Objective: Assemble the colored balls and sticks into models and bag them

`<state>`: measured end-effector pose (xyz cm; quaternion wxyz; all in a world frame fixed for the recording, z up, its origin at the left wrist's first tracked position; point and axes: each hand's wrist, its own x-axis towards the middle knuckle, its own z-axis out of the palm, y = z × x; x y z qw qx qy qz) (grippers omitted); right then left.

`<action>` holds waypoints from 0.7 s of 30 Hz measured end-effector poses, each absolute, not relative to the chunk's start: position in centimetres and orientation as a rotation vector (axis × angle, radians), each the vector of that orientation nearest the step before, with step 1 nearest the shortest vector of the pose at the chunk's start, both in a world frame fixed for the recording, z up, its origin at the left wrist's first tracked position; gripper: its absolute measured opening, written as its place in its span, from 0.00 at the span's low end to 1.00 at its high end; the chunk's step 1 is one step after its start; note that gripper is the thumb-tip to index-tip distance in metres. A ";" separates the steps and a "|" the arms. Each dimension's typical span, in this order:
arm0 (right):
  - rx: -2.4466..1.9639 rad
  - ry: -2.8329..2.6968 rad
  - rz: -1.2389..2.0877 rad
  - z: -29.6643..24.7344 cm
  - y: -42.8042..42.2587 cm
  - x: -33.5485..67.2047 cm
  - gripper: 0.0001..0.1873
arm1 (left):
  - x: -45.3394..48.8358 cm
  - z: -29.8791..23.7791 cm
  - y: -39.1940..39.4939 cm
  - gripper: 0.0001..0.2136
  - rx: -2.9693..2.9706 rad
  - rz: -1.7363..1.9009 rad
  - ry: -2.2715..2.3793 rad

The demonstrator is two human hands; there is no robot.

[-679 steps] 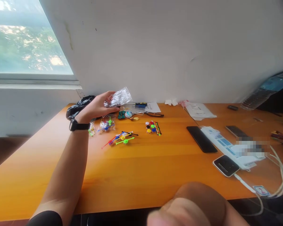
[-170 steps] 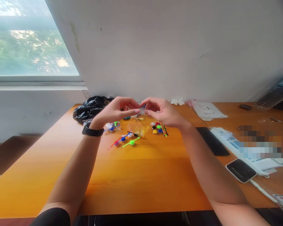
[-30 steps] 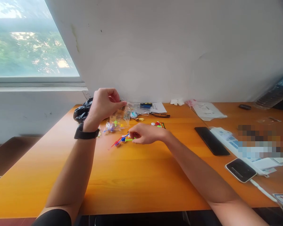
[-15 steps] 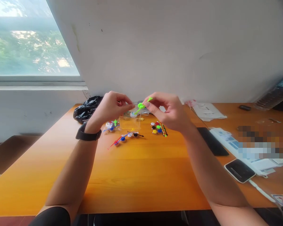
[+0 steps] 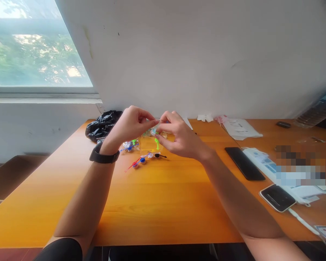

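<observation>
My left hand [image 5: 134, 123] is closed in a pinch, thumb against fingertips; what it holds, if anything, is hidden. Beside it, my right hand [image 5: 180, 136] has its fingers drawn together, close to the left fingertips. A bright green plastic piece [image 5: 157, 144] hangs below the right thumb and fingers, its upper part covered by them. Behind the fingertips is a small whitish, see-through round thing [image 5: 153, 132]; I cannot tell whether a hand touches it. Nearer on the table lie small parts with thin sticks: red [image 5: 135, 165], blue [image 5: 142, 160], white [image 5: 150, 156] and black [image 5: 157, 155].
A clear bag of coloured parts [image 5: 129, 146] lies left of the hands, a black plastic bag [image 5: 104, 125] behind it. On the right are a black phone [image 5: 244, 163], a power strip [image 5: 258, 163], a white-edged device [image 5: 277, 197] and a white packet [image 5: 241, 128].
My right hand has moved left and turned, closing in on the left fingertips. The green piece now points downward beneath the right fingers. My left hand has barely moved.
</observation>
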<state>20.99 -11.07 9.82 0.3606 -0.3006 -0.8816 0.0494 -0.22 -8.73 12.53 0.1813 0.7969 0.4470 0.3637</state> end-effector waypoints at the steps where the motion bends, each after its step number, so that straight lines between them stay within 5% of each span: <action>1: -0.779 -2.256 0.133 9.7 -11.0 20.9 0.09 | -0.2 12.6 -8.8 0.13 2.248 1.026 1.263; 21: -0.953 -2.265 -0.337 8.6 -10.9 19.8 0.11 | 0.4 12.4 -9.1 0.13 2.195 1.046 1.297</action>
